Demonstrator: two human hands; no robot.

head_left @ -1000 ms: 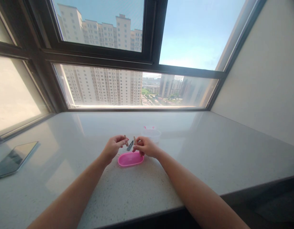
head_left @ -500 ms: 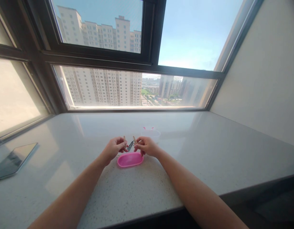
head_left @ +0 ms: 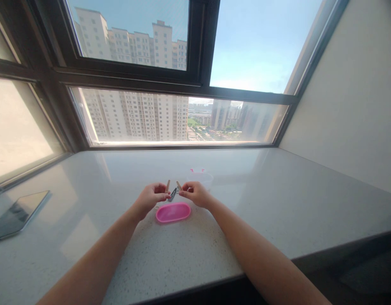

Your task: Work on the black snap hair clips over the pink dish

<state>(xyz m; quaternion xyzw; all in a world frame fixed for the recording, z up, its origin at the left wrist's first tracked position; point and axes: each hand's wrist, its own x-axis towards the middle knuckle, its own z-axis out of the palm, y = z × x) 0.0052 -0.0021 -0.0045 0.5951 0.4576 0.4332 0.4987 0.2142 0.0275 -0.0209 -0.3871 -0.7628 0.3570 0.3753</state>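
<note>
My left hand [head_left: 153, 196] pinches a small, slim tan clip [head_left: 167, 185] upright between thumb and fingers. Facing it, my right hand [head_left: 195, 193] grips another small tan clip [head_left: 179, 185], tilted to the left. Between the fingertips, a dark metal hair clip [head_left: 173, 194] lies slanted, with a small ring-like thing [head_left: 178, 192] beside it. Just in front of both hands sits a pink oval tray [head_left: 173, 212] with a raised rim. Whether the tan clips are wood or plastic is too small to tell.
Behind my right hand stands a clear container [head_left: 201, 176] with pink tabs on its far edge. A tiny pale ring [head_left: 156, 208] lies left of the pink tray. A shiny flat tablet-like slab [head_left: 19, 214] rests on the speckled white counter [head_left: 170, 258], below the window.
The tan clip in my left hand has tipped slightly right. My right hand's fingers have lifted away from the pink tray's right end and curled in.
</note>
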